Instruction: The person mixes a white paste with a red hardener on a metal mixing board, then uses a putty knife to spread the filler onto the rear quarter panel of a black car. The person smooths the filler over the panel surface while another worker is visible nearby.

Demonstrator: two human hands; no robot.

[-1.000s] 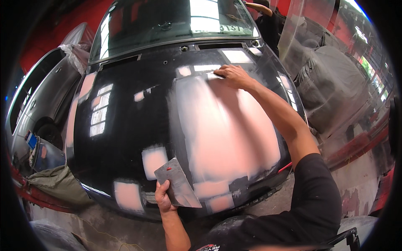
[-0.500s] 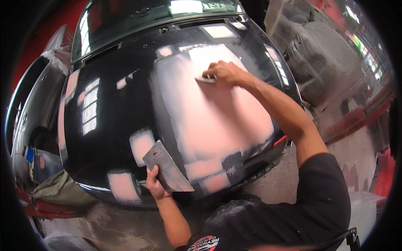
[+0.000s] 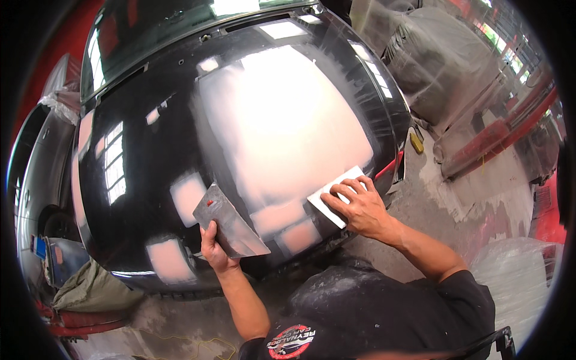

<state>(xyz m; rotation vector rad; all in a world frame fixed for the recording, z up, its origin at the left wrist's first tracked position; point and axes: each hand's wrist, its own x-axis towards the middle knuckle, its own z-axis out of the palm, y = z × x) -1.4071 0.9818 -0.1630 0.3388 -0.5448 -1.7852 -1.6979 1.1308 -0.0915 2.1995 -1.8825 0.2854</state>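
Note:
A black car hood (image 3: 141, 231) spreads before me with several pale pink filler patches, the largest filler patch (image 3: 288, 132) on its right half. My left hand (image 3: 216, 249) grips the lower left edge of a thin grey putty plate (image 3: 231, 223), which carries a small red dab near its upper corner and lies tilted above the hood's front. Over the hood's front right, below the big patch, my right hand (image 3: 363, 208) has its fingers curled over a flat white rectangular spreader (image 3: 327, 203). Whether the spreader touches the hood I cannot tell.
The windshield (image 3: 162, 36) rises behind the hood. At the left stands a grey car door (image 3: 39, 162) and an olive cloth (image 3: 90, 288). To the right are a plastic-covered vehicle (image 3: 432, 66), a red lift arm (image 3: 498, 135) and a yellow object (image 3: 416, 143) on the floor.
My right hand has come from the far end of the big patch down to the hood's front right, and the spreader now shows its white face. My left hand still holds the plate.

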